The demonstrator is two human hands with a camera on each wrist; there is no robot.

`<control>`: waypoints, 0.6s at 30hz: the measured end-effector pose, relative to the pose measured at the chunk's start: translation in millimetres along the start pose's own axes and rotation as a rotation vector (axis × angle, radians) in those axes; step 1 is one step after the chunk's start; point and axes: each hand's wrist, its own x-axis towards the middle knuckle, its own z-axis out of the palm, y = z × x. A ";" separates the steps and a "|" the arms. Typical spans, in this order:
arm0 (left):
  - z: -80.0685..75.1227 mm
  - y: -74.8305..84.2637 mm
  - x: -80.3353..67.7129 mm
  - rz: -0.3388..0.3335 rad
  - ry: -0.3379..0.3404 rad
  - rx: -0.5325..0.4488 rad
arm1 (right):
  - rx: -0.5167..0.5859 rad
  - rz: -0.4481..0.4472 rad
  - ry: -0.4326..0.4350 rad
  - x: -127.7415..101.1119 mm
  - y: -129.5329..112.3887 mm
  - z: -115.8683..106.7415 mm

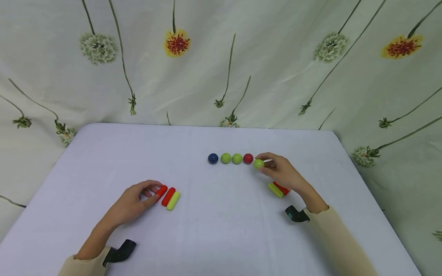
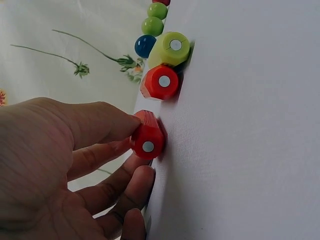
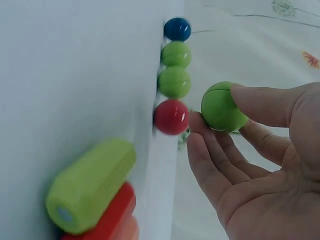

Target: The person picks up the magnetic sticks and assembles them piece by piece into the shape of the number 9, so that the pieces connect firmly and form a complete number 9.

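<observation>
On the white table, a row of balls runs blue, green, green, red. My right hand pinches another green ball just right of the red ball, slightly above the surface. My left hand pinches a red peg lying on the table. Beside it lie a second red peg and a yellow-green peg.
A yellow-green peg and a red peg lie under my right wrist. A flowered cloth hangs behind the table. Black wrist camera mounts show at both cuffs.
</observation>
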 end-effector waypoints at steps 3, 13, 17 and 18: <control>1.1 -0.8 1.0 0.014 0.023 0.016 | 0.006 -0.075 -0.006 -5.9 -2.9 6.7; 3.1 -2.4 2.7 -0.015 0.074 0.034 | -0.087 -0.172 -0.081 -13.7 -4.5 26.4; 2.1 -2.0 2.0 -0.021 0.078 0.026 | -0.122 -0.182 -0.124 -14.8 -4.9 31.2; 1.8 -1.9 1.5 -0.027 0.080 0.030 | -0.128 -0.193 -0.134 -14.7 -5.1 32.3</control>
